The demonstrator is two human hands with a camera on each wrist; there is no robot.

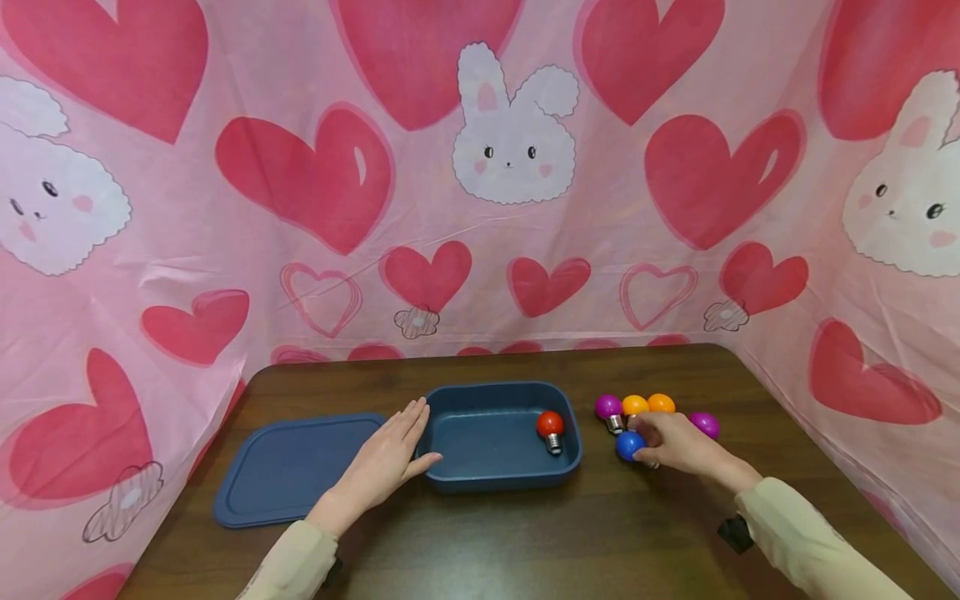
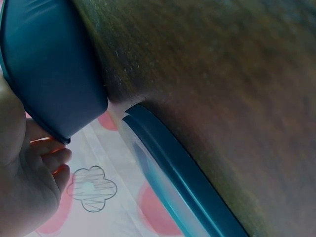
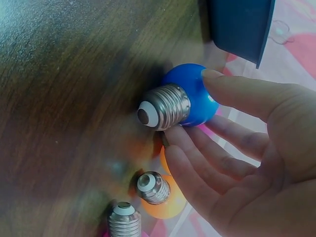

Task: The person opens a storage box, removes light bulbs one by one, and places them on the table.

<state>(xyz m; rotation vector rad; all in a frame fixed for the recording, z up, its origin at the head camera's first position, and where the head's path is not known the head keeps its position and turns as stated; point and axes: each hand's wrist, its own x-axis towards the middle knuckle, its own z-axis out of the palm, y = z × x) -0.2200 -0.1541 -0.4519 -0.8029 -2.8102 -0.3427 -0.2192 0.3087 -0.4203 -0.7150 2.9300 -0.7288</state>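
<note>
A dark blue rectangular tub stands in the middle of the table, with a red light bulb lying inside at its right end. My left hand rests along the tub's left rim, fingers straight and thumb reaching over the edge. To the right of the tub, my right hand holds a blue light bulb by its round globe, thumb on one side and fingers on the other. The bulb's metal screw base points away from the palm in the right wrist view.
Close behind the right hand lie a purple bulb and two orange bulbs. Another purple bulb lies to its right. A flat blue lid sits left of the tub. A pink heart-patterned cloth hangs around the table.
</note>
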